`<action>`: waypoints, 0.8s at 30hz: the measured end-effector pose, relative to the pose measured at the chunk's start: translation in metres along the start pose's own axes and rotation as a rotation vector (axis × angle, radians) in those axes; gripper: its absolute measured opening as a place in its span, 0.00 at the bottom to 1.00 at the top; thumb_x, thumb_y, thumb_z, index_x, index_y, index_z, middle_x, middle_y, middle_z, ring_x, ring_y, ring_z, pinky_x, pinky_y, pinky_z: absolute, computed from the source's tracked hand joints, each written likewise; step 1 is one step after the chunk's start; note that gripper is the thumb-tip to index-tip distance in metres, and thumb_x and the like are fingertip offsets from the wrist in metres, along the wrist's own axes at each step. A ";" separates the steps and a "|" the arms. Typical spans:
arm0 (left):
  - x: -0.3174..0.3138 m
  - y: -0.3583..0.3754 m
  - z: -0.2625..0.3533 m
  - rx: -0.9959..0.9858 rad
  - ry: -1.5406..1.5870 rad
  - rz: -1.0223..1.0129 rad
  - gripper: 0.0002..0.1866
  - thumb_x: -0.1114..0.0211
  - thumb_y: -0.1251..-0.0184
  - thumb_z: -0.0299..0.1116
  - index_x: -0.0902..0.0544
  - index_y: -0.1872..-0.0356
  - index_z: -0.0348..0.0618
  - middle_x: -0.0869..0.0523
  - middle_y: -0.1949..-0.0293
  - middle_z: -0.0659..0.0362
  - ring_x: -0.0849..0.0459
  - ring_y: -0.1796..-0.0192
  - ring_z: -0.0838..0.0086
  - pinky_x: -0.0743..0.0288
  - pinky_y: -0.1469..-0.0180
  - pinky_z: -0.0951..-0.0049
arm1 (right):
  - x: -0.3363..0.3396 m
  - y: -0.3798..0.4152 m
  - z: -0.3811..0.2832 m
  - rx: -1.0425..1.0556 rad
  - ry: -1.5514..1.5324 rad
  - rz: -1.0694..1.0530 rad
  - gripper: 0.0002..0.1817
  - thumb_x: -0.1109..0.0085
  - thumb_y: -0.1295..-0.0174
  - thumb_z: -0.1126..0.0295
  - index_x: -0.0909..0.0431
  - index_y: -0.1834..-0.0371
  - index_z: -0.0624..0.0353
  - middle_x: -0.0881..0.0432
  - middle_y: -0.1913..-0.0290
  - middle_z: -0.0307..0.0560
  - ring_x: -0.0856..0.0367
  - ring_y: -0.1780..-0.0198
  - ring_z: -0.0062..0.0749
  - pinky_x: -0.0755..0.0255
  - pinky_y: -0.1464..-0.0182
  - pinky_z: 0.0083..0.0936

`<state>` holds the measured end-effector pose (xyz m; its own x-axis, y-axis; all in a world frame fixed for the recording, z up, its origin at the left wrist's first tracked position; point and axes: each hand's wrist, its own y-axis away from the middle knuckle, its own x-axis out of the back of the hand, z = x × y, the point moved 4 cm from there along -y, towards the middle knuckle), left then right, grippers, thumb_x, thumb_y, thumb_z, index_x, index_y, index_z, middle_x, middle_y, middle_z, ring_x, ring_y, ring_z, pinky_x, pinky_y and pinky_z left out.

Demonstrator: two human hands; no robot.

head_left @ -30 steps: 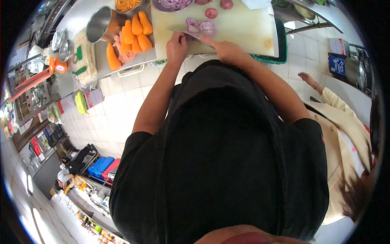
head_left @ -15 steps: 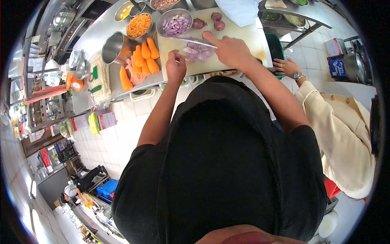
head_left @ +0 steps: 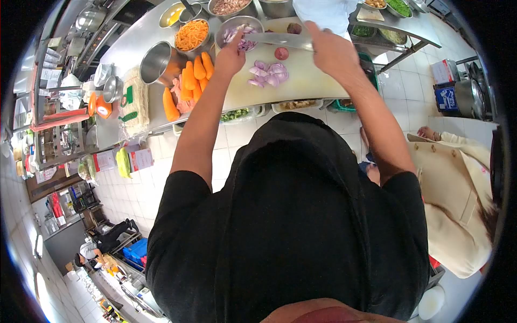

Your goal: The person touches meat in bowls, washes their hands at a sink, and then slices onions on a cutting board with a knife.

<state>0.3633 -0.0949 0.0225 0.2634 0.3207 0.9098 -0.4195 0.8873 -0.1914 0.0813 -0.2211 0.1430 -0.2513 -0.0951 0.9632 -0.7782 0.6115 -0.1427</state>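
Note:
My right hand (head_left: 333, 53) is closed on the handle of a knife (head_left: 283, 41), whose broad blade points left over the board. At the front rim of a metal bowl (head_left: 239, 33) of sliced purple onion is my left hand (head_left: 231, 54), its fingers partly closed; what they hold, if anything, is too small to tell. Sliced onion (head_left: 269, 73) lies on the pale cutting board (head_left: 307, 81) below the blade. A round onion piece (head_left: 281, 53) sits just behind the slices, and a darker onion (head_left: 294, 28) is farther back.
Peeled carrots (head_left: 189, 75), an empty metal pot (head_left: 157, 63) and a bowl of shredded carrot (head_left: 191, 35) stand at the left. A white plastic bag (head_left: 326, 15) lies behind my right hand. A co-worker in a cream jacket (head_left: 452, 188) stands at the right.
My left hand has moved up to the onion bowl. My right hand has lifted the knife back and right, away from the slices. The co-worker's hand has left the green bin's edge.

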 end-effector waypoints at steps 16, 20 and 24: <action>-0.086 0.030 0.064 -0.213 0.055 -0.207 0.18 0.32 0.40 0.38 0.16 0.48 0.48 0.15 0.52 0.49 0.15 0.50 0.50 0.20 0.45 0.53 | -0.044 0.152 0.092 -0.585 -0.547 -0.168 0.35 0.25 0.45 0.68 0.26 0.32 0.55 0.16 0.68 0.55 0.14 0.65 0.44 0.22 0.60 0.38; -0.081 0.022 0.055 -0.054 0.291 -0.225 0.17 0.32 0.40 0.37 0.15 0.50 0.45 0.14 0.54 0.48 0.13 0.52 0.50 0.19 0.46 0.54 | -0.059 0.159 0.096 -0.553 -0.640 -0.200 0.31 0.25 0.43 0.67 0.22 0.34 0.55 0.19 0.70 0.50 0.20 0.69 0.39 0.24 0.62 0.35; -0.065 0.029 0.039 0.096 0.499 -0.085 0.16 0.30 0.40 0.34 0.15 0.51 0.42 0.13 0.55 0.48 0.13 0.53 0.51 0.18 0.48 0.57 | -0.061 0.155 0.090 -0.434 -0.690 -0.303 0.24 0.30 0.37 0.68 0.19 0.37 0.54 0.18 0.70 0.52 0.18 0.68 0.41 0.23 0.62 0.36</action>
<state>0.3006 -0.1031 -0.0276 0.6726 0.3890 0.6295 -0.4506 0.8901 -0.0686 -0.0758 -0.1912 0.0420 -0.4708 -0.6713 0.5724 -0.6149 0.7150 0.3328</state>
